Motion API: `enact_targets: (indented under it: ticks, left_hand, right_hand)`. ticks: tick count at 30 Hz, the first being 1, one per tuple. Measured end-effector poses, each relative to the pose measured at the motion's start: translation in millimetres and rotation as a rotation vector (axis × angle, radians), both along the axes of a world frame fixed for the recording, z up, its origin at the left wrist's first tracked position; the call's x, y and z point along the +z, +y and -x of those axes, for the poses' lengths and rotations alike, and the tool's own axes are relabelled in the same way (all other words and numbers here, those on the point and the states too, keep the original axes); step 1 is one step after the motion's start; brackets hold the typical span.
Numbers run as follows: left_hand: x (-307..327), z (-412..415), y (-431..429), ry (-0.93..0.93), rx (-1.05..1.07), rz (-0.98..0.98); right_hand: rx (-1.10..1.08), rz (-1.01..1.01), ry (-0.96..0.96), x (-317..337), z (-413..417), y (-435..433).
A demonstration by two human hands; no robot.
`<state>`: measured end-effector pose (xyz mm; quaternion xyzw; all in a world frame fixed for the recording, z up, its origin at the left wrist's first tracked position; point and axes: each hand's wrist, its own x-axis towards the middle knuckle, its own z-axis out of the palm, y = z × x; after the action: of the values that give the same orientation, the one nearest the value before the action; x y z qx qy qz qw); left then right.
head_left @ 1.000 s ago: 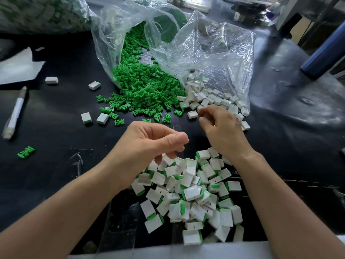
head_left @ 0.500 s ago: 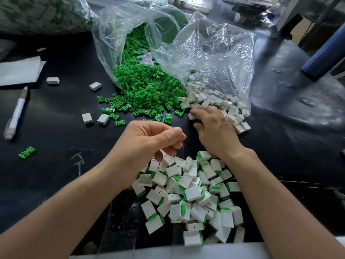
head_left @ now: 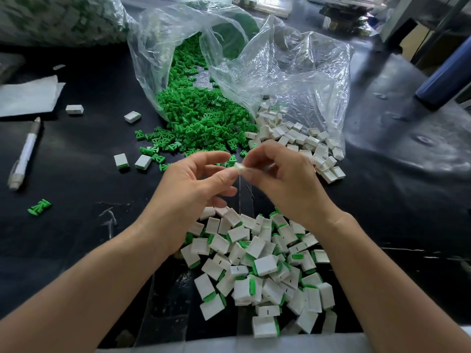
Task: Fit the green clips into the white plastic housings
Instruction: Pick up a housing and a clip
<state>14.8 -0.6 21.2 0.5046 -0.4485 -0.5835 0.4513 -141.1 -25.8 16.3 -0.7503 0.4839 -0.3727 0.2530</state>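
Around: clear plastic bag [head_left: 280,67] lying open on black table [head_left: 76,187], spilling green clips [head_left: 201,118] at left and loose white housings [head_left: 300,141] at right. Heap of finished housings [head_left: 260,266] nearest, partly under both wrists. Further left: pen [head_left: 24,154], white sheet [head_left: 28,95], lone clip [head_left: 39,207], stray housings [head_left: 132,116]. Blue cylinder [head_left: 443,77] at far right.

Versus 0.5 s ago: right hand [head_left: 285,179] off the loose-housing pile, now raised over the table just in front of the clips, pinching one white housing [head_left: 239,167] between thumb and index. Left hand [head_left: 193,184] up to meet it, fingers curled, thumb and index tips closing on the same piece from the left. Bag, piles and pen unmoved.

Hard to make out: held piece blurred and mostly covered by fingertips; can't tell whether a clip sits in it or in the left fingertips. Second bag [head_left: 63,19] at upper left blurred and cut off by the edge.
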Motion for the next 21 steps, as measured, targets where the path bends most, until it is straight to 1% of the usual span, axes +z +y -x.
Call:
enact_targets:
  ticks: [5,7,9,10,13,14,16,19,21]
  left_hand:
    - [1,1,2,0.01,-0.044,0.003]
    - [1,0,2,0.009,-0.043,0.004]
    - [1,0,1,0.012,-0.029,0.0]
    - [1,1,1,0.021,-0.021,-0.004]
    - [2,2,2,0.048,-0.016,-0.012]
    - [2,2,2,0.051,-0.02,-0.012]
    - [2,2,2,0.056,-0.027,-0.01]
    - [2,4,3,0.058,-0.036,-0.017]
    - [2,5,3,0.05,-0.04,-0.022]
  right_hand:
    - [0.149,0.027,-0.017,1,-5,8]
    - [0.193,-0.04,-0.061,2,-3,8]
    - [0.163,-0.125,-0.124,2,1,3]
    - [0.093,-0.133,-0.125,1,2,0]
    - [-0.156,-0.06,0.021,-6,5,-13]
    - [-0.196,-0.048,0.075,-7,6,-17]
    - [-0.188,-0.073,0.181,-12,7,-22]
    - [-0.092,-0.122,0.368,-19,8,-25]
    - [-0.054,-0.137,0.457,-23,8,-27]
